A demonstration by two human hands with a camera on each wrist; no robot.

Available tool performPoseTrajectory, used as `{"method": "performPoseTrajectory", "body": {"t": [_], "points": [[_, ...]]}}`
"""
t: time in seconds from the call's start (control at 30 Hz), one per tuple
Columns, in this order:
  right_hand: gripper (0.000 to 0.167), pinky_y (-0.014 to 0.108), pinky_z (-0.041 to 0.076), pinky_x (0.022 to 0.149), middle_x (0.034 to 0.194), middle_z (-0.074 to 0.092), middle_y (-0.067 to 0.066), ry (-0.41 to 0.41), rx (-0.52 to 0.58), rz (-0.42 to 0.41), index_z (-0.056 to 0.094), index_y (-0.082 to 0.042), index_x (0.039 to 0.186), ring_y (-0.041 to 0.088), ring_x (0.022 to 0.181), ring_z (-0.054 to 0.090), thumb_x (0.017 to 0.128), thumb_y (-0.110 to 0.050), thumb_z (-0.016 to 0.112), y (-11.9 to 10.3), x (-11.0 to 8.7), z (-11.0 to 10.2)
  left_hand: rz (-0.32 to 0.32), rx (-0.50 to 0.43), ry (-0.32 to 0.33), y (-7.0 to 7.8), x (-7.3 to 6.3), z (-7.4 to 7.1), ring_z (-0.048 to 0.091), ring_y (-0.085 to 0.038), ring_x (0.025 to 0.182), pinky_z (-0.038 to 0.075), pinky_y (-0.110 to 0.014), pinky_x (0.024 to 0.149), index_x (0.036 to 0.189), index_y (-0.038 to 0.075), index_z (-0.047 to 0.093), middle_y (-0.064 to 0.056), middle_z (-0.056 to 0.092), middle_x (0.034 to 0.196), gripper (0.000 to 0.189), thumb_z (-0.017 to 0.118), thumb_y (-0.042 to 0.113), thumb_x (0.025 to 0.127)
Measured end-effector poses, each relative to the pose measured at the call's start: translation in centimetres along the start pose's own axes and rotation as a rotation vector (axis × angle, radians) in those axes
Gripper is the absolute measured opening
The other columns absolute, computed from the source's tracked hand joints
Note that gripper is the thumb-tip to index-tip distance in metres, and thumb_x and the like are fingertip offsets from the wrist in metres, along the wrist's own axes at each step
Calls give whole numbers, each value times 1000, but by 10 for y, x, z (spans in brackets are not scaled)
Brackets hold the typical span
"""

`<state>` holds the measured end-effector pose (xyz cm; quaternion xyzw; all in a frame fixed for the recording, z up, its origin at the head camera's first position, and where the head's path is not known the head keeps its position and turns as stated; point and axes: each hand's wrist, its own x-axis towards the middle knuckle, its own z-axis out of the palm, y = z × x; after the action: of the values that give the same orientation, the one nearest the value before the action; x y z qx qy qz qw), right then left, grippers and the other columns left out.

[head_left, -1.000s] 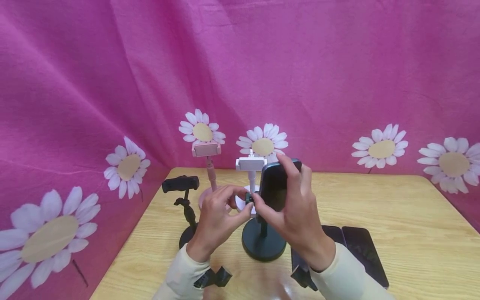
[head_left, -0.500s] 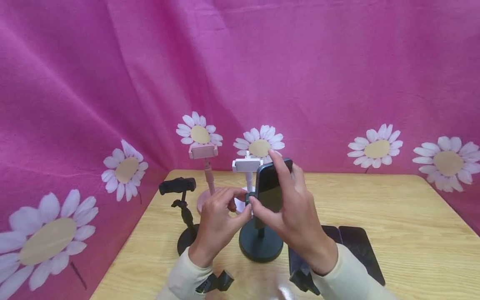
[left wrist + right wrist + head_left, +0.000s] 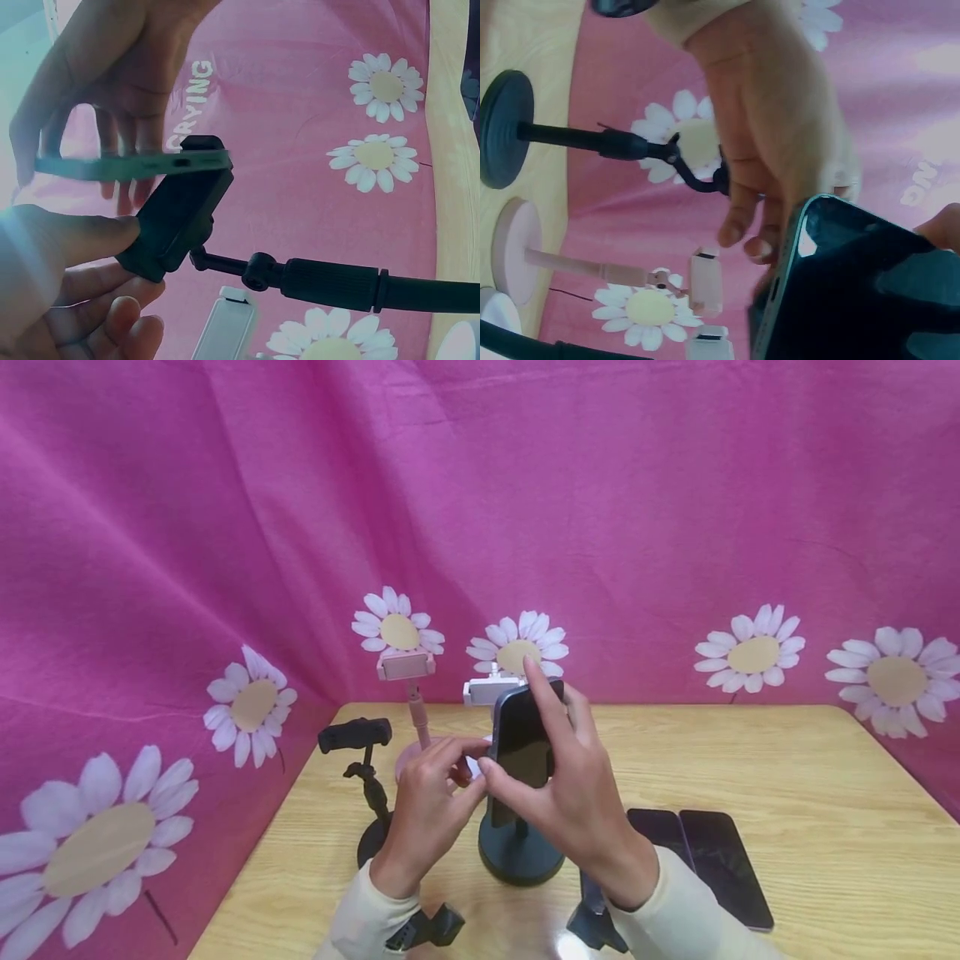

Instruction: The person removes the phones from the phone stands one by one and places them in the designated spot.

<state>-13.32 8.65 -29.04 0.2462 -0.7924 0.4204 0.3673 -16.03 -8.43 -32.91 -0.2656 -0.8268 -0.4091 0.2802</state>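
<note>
My right hand (image 3: 585, 793) grips a smartphone (image 3: 520, 747) by its edges, holding it upright with the dark screen toward me. Behind the phone is the clamp (image 3: 176, 214) of a black phone stand (image 3: 330, 283), whose round base (image 3: 521, 860) rests on the table. With thumb and fingers, my left hand (image 3: 431, 806) pinches the clamp's near end. The left wrist view shows the phone edge-on, crossing the clamp at an angle; whether it is seated there I cannot tell. The phone hides most of the clamp in the head view.
Left of my hands stands another black phone stand (image 3: 367, 785). Behind are a pink stand (image 3: 407, 668) and a white one (image 3: 487, 691), partly hidden. Dark phones (image 3: 726, 868) lie on the wooden table (image 3: 825, 802) at right. A pink daisy-print cloth (image 3: 630, 527) hangs behind.
My right hand has brought the phone left, across the clamp, and the clamp's end between my hands is now hidden in the head view. My left hand stays at the clamp.
</note>
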Motion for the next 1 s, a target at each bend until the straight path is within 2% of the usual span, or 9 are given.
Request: {"method": "performPoseTrajectory", "body": {"t": [0.13,0.2,0.3,0.4,0.5,0.63,0.77,1.0], "points": [[99,36,57,74,127,48,12,51,82,2,29,-20,152,20,99,55,70,-15,84,-3,5,-12,0,35,17,-1,0,-2,55,-7,70,48,-29,72,108,9,70,2,64,82,34,82,11,76],[100,39,55,84,123,51,11,73,109,15,29,-20,152,19,101,56,69,-11,84,-1,8,-21,-10,49,26,-1,0,-4,54,-7,72,46,-31,72,109,9,70,3,63,81,34,81,11,77],[107,40,52,87,120,54,11,81,107,70,22,-22,154,20,104,58,68,-7,85,7,9,-36,-32,58,29,-3,-1,-6,54,-7,75,47,-29,67,109,8,69,4,62,81,33,80,10,78],[110,44,52,88,119,57,12,59,19,172,17,-20,154,25,105,59,68,-11,86,20,6,-50,-51,55,23,-5,-3,-9,53,-7,76,49,-27,63,111,7,67,4,60,83,34,79,8,79],[108,51,53,83,120,54,17,34,-124,239,21,-12,152,30,103,56,67,-17,87,41,-1,-64,-70,53,18,-7,-6,-13,54,-6,75,51,-25,59,112,6,66,3,60,84,34,77,6,80],[106,47,48,66,120,42,24,2,-298,282,25,-8,152,34,91,49,66,-23,86,73,-15,-81,-90,64,25,-11,-9,-20,55,-7,74,52,-24,60,114,6,65,1,59,85,36,77,4,80],[111,39,43,56,119,35,28,-97,-416,371,19,-8,154,35,81,48,68,-32,86,104,-31,-98,-101,92,38,-13,-11,-26,57,-9,75,53,-25,60,115,6,65,0,61,87,37,76,3,80],[112,46,48,51,113,35,38,-261,-583,569,15,0,152,46,78,48,70,-36,83,157,-62,-129,-130,131,51,-18,-14,-33,56,-11,77,56,-32,67,116,4,64,-2,61,87,38,76,2,80]]}}
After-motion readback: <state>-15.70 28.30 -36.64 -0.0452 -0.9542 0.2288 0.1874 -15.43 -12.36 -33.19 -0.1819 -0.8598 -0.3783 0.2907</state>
